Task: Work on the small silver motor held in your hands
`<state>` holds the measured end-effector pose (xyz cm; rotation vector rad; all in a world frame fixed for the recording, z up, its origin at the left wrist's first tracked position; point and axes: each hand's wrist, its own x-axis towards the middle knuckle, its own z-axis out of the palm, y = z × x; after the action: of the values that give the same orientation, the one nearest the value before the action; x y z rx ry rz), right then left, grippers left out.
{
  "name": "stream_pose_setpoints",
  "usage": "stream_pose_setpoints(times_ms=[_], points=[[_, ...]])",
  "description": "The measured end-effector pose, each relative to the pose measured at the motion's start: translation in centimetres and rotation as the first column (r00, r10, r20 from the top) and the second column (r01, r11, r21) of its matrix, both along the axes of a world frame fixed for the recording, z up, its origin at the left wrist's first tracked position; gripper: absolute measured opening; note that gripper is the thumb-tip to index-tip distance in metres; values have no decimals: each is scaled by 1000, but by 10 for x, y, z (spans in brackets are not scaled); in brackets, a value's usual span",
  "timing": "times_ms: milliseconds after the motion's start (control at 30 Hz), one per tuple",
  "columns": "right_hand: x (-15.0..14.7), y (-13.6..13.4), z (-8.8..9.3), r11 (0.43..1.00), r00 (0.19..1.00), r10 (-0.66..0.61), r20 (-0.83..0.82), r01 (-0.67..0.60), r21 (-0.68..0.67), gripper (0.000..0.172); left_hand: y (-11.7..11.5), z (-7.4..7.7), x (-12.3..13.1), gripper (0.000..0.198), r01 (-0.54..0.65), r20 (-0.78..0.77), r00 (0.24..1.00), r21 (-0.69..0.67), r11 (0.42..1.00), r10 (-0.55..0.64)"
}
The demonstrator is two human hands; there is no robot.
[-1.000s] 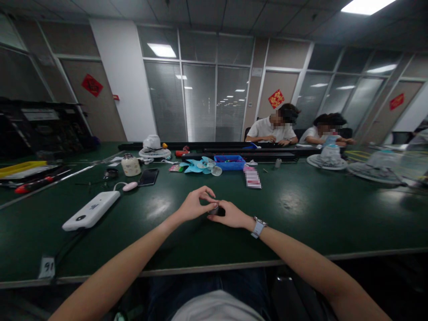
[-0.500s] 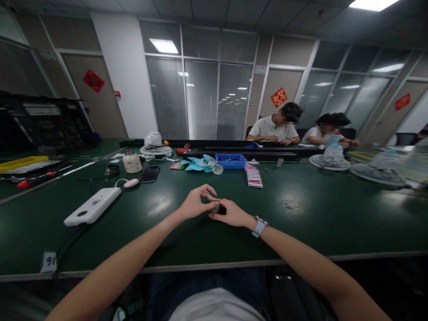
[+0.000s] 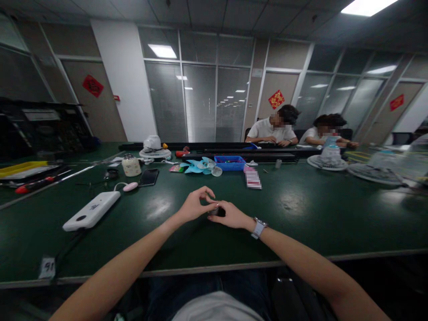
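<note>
Both of my hands meet over the green table [image 3: 150, 249], around a small dark-grey metallic part [image 3: 214, 211]. My right hand [image 3: 232, 215] has its fingers curved around the part, thumb on the near side. From the left, my left hand [image 3: 196, 205] touches the part's top with thumb and a fingertip, its other fingers bent above. Much of the part is hidden by the fingers. Beyond my hands lie light-blue fan blades [image 3: 197, 166], a blue basket [image 3: 229, 163] and a pink-and-white packet [image 3: 253, 177].
On the left are a white power strip [image 3: 92, 211], a phone [image 3: 149, 177], a cream jar [image 3: 131, 165] and a red-handled tool [image 3: 31, 185]. A white fan part [image 3: 153, 149] stands farther back. Two people [image 3: 272, 131] sit across the table, near fan assemblies [image 3: 329, 158].
The camera view has shifted slightly. Both hands stay at the small part, with only slight finger movement.
</note>
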<state>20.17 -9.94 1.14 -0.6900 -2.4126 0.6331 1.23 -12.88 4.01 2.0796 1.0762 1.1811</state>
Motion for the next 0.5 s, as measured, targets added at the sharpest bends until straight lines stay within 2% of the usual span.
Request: stream_pose_setpoints(times_ms=[167, 333, 500], points=[[1, 1, -1, 1000, 1000, -2, 1, 2, 0, 51, 1, -2, 0, 27, 6, 5, 1000, 2, 1000, -6], [0, 0, 1, 1000, 1000, -2, 1, 2, -1, 60, -1, -1, 1, 23, -9, -31, 999, 59, 998, 10], [0, -2, 3, 1000, 1000, 5, 2, -5, -2, 44, -2, 0, 2, 18, -8, -51, 999, 92, 996, 12]])
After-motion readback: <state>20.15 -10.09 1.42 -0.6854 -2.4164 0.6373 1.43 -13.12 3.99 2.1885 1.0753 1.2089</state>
